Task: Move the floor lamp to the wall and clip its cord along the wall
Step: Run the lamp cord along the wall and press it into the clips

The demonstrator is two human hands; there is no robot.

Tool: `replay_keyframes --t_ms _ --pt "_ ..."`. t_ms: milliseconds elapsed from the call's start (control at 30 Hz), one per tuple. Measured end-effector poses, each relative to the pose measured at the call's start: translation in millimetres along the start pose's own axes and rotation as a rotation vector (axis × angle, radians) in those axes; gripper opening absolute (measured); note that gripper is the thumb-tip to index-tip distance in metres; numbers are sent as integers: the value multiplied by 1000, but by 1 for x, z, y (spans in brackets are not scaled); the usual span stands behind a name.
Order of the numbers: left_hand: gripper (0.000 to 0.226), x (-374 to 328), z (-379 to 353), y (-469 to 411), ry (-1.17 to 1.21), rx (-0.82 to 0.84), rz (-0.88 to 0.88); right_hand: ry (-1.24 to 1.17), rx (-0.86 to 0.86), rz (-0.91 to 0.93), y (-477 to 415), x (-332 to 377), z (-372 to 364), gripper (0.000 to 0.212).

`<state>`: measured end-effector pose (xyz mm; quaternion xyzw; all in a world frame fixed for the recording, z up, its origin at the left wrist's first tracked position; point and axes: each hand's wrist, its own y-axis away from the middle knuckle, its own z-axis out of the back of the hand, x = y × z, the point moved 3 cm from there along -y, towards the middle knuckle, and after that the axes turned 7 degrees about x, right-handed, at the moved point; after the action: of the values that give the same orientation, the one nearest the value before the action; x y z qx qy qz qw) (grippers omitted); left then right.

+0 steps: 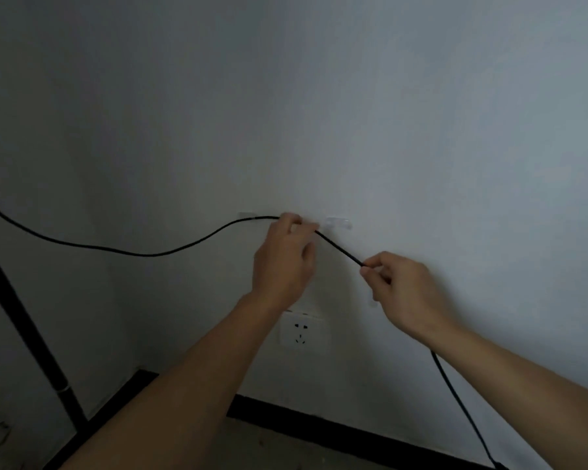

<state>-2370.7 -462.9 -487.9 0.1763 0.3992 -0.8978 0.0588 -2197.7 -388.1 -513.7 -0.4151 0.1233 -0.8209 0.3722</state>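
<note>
A thin black cord point(140, 254) sags along the white wall from the lamp at the left edge. It rises to a clear clip point(246, 217) and reaches my left hand point(284, 257), which pinches it against the wall. From there the cord slants down to my right hand point(403, 290), pinched between thumb and finger. Below my right forearm it drops to the floor point(462, 405). A second clear clip point(338, 222) sits on the wall just right of my left fingertips, with no cord in it. The black lamp pole point(24, 320) leans at the left.
A white wall socket point(301, 334) sits below my left wrist. Another small clear clip point(372, 301) shows beside my right hand. A black skirting board point(336, 427) runs along the wall's foot above a grey floor point(269, 449).
</note>
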Motion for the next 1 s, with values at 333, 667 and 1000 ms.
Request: replay_keyframes --t_ms 333,667,1000 --pt "20 -6 -8 -25 -42 -28 104 90 -41 24 -47 25 49 13" --pt "16 5 -26 -20 163 -83 243 213 -8 13 -67 44 53 13" --pt "10 10 -12 -29 250 -208 144 -33 11 -174 -25 -15 15 20"
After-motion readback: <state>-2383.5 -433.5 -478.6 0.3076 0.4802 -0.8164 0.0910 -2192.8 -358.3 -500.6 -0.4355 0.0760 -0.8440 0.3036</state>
